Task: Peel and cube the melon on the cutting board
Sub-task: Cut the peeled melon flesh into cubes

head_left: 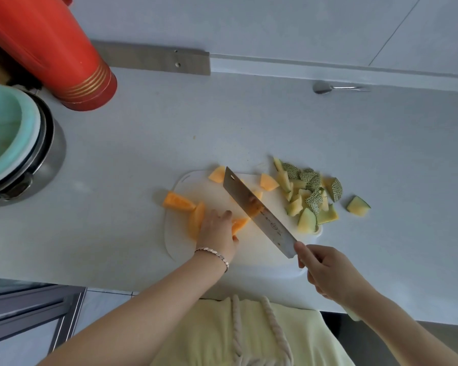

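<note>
Left hand: fingers curled over peeled orange melon strip.
Right hand: gripped broad steel cleaver, blade angled across white plastic cutting board.

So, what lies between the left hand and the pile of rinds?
The knife, held by the right hand, slants across the board there, meeting a melon piece. Seen in the head view.

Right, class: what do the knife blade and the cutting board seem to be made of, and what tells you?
Knife blade: likely steel, brushed grey, mirroring orange melon. Cutting board: probably plastic, matte white, thin with rounded corners.
</note>
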